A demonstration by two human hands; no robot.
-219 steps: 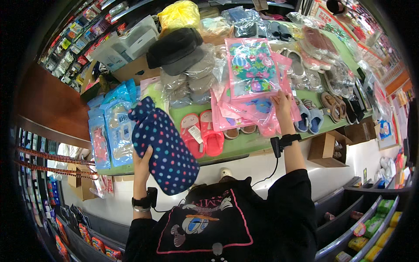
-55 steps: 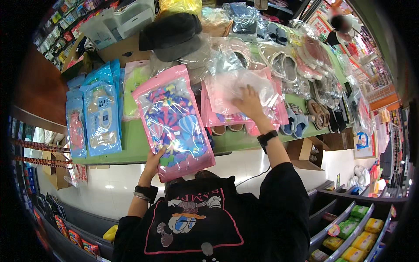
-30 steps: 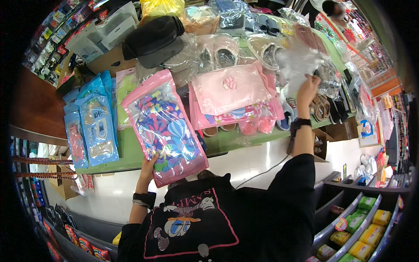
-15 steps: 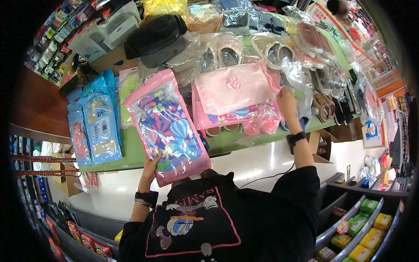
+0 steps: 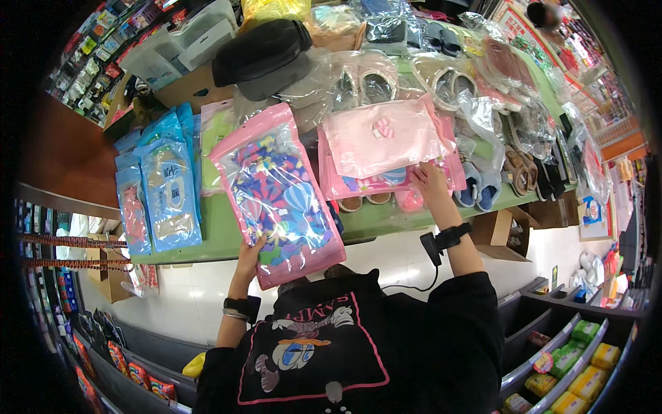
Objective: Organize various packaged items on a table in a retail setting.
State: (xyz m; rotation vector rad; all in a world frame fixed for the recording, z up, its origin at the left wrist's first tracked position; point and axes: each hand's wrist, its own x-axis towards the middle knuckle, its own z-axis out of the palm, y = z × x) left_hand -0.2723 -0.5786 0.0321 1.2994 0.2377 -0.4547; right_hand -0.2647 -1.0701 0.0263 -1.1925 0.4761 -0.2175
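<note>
The left hand (image 5: 249, 257) is gripping the pink-edged patterned pouch (image 5: 279, 193) over the green desk (image 5: 221, 231); the right hand (image 5: 429, 185), fingers spread, is pressing on the pink packet stack (image 5: 386, 141)

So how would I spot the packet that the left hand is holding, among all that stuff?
Start at the long green table heaped with bagged sandals. At its near edge, left of centre, the left hand grips the bottom of a pink-edged clear packet that rests tilted on the table. Unlike the blue packets to its left and the pale pink packet to its right, it shows bright multicoloured patterned fabric inside.
</note>
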